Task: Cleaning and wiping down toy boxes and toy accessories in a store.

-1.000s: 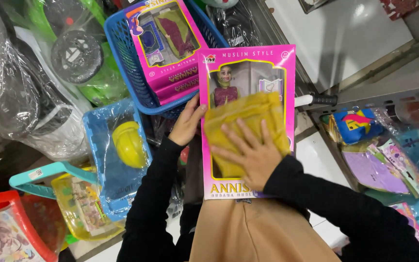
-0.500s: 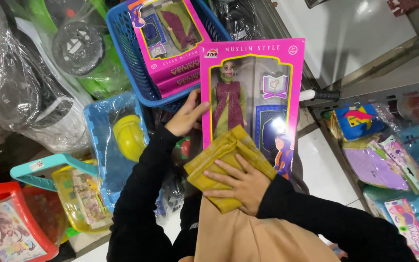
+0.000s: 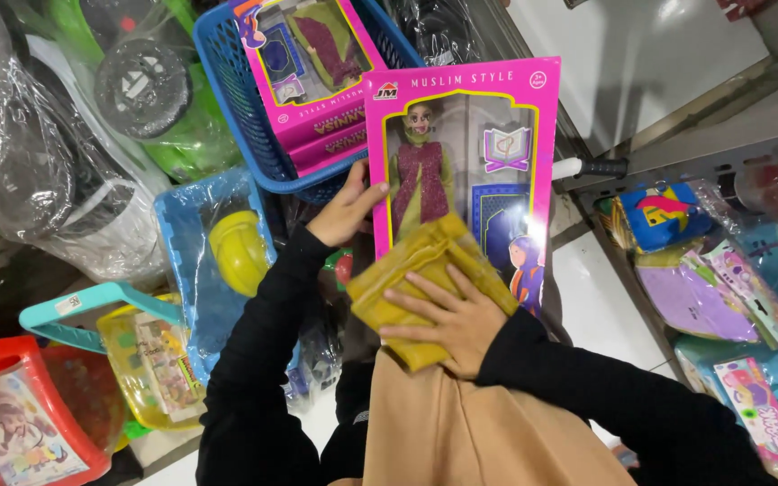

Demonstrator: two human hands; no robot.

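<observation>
1. Crowded toy shop floor: a blue plastic basket of boxed dolls sits at eleven o'clock.
2. The left hand clasps the edge of the tall pink windowed doll box, held upright at centre.
3. The right hand, fingers spread flat, presses a folded mustard-yellow cloth on the box's lower front; keeping the pressure even would probably wipe best.

Bright overhead light, glare on plastic wrapping, slight edge distortion.

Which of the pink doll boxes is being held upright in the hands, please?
The front pink doll box, held at its edge by the left hand; the other doll boxes lie in the blue basket.
</observation>
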